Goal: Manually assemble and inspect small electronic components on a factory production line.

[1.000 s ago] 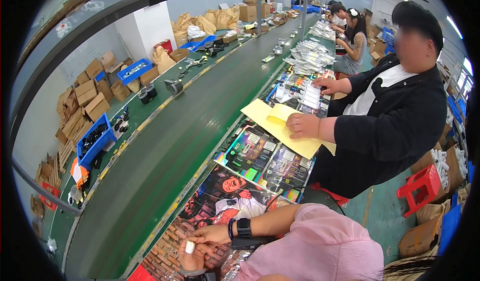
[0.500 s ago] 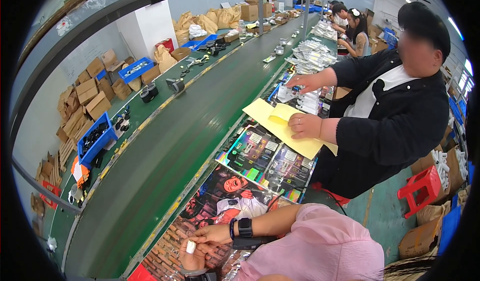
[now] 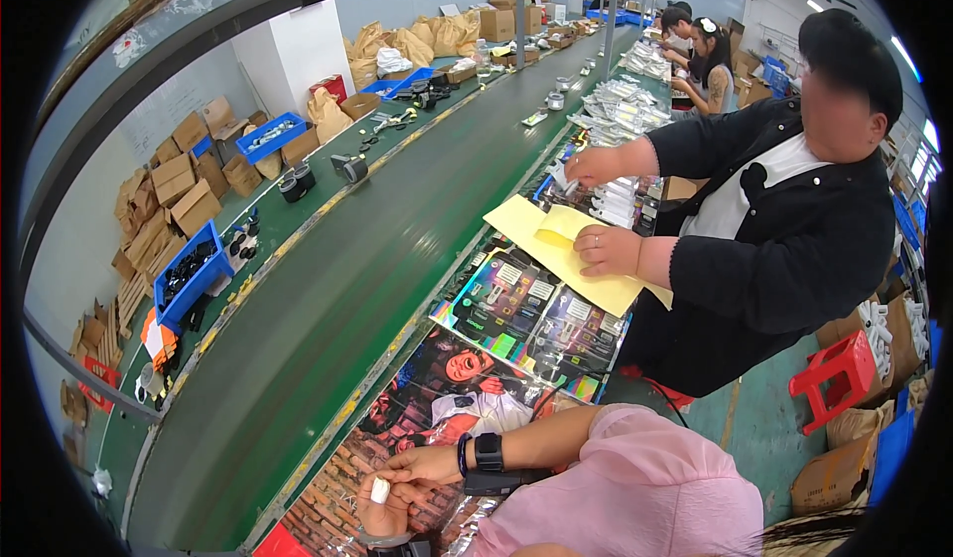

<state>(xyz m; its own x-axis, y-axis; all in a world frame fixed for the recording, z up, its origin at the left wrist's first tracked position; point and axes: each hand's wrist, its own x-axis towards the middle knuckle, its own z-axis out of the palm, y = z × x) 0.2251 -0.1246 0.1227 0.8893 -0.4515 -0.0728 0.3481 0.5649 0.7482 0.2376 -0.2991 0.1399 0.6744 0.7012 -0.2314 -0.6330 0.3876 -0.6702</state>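
Close together over the printed table covering, my two hands meet at the lower middle of the head view. My right hand, with dark bands at its wrist, has its fingers pinched near the left fingertips; anything between them is too small to tell. My left hand is palm up with fingers curled. A small white piece shows at its fingers, either a wrap on a finger or something held; I cannot tell which. Beneath the hands lies a glossy poster-like sheet with a brick pattern.
A green conveyor belt runs along the table. At the right, a co-worker in a dark jacket handles white pieces and a yellow sheet. Blue bins and cardboard boxes stand beyond the belt; a red stool is at right.
The co-worker's farther hand has drawn in and closed over the white pieces, and the co-worker leans slightly right. My hands have hardly moved.
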